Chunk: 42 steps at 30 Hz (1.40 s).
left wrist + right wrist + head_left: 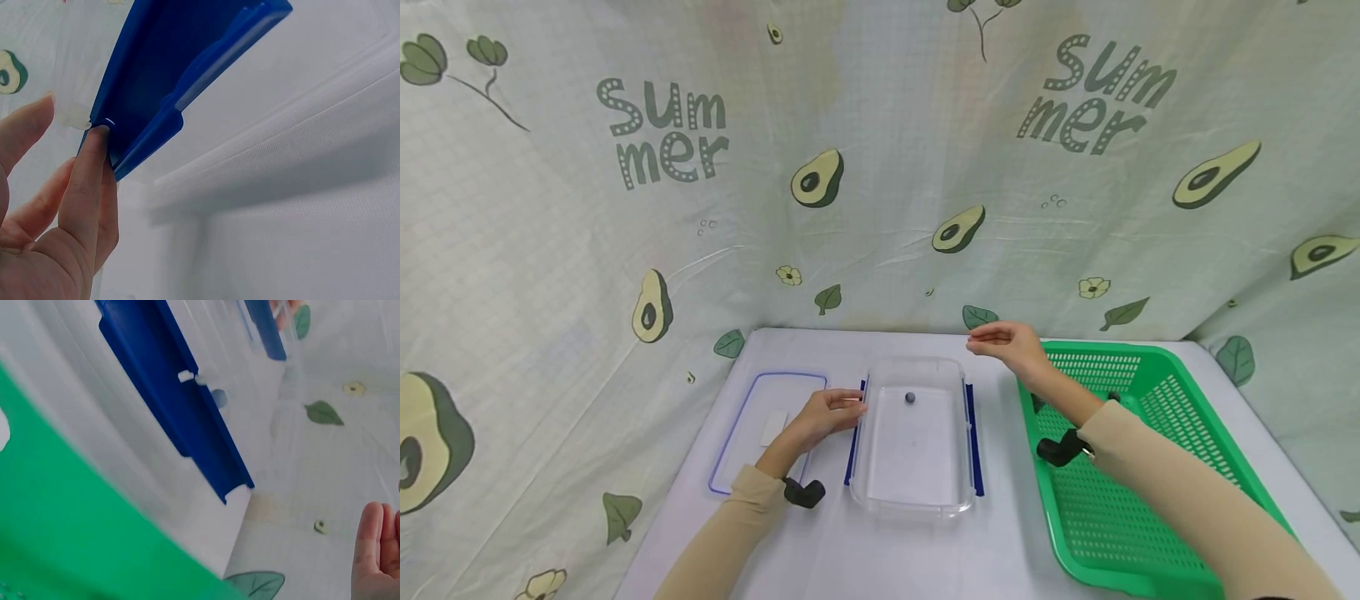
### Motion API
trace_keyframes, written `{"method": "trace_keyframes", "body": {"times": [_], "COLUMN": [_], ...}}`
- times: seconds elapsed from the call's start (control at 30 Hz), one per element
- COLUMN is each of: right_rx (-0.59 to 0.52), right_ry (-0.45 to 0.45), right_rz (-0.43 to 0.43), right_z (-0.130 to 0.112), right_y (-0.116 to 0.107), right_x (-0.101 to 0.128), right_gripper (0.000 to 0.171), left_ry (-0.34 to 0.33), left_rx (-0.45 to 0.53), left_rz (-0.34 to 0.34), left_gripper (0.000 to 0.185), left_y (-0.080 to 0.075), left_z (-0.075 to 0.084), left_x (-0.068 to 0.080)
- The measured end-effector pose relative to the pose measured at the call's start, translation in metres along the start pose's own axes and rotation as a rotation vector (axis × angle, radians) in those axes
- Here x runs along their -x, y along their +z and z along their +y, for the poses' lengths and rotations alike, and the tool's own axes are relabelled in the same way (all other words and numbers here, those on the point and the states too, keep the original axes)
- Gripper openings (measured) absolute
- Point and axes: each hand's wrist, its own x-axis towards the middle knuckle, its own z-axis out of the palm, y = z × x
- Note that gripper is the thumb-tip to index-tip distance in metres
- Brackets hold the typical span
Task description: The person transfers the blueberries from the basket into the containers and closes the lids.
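White table [880, 550] under avocado-print curtain [880, 167], green basket [1150, 533] right.

A makeshift recording booth, it seems: an avocado-print "Summer" curtain [880, 167] walls in a white cloth-covered surface [880, 550].

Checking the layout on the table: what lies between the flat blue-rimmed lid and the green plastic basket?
The clear plastic container with blue side clasps, a small dark ball inside, sits between the lid and basket, seen in the head view.
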Motion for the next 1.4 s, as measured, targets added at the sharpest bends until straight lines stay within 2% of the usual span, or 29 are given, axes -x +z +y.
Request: {"method": "trace_keyframes", "body": {"times": [0.47, 0.67, 0.77, 0.97, 1.23, 1.4], "right_rx": [0.03, -0.011, 0.001, 0.06, 0.155, 0.15], "right_ry": [0.003, -0.015, -0.013, 0.009, 0.012, 0.037], "right_rz": [0.077, 0.123, 0.14, 0.161, 0.187, 0.203], "right_z": [0.008, 0.015, 0.021, 0.038, 0.062, 0.073], "right_y": [-0.05, -0.067, -0.075, -0.089, -0.1, -0.101], "right_x": [0.016, 0.023, 0.027, 0.037, 0.049, 0.053], "right_gripper": [0.044, 0.043, 0.046, 0.048, 0.045, 0.047], "left_ry": [-0.01, 0.029, 0.039, 0.013, -0.008, 0.005], "left_rx": [0.013, 0.015, 0.016, 0.016, 0.019, 0.032], "left_rz": [0.016, -0.012, -0.013, -0.005, 0.009, 0.005], "left_gripper": [0.048, 0.051, 0.052, 0.051, 0.051, 0.051], "left_y": [0.001, 0.0, 0.0, 0.002, 0.003, 0.005], "left_z": [-0.002, -0.002, -0.002, 0.002, -0.001, -0.001], "left_x": [-0.001, -0.002, -0.003, -0.002, -0.005, -0.007]}}
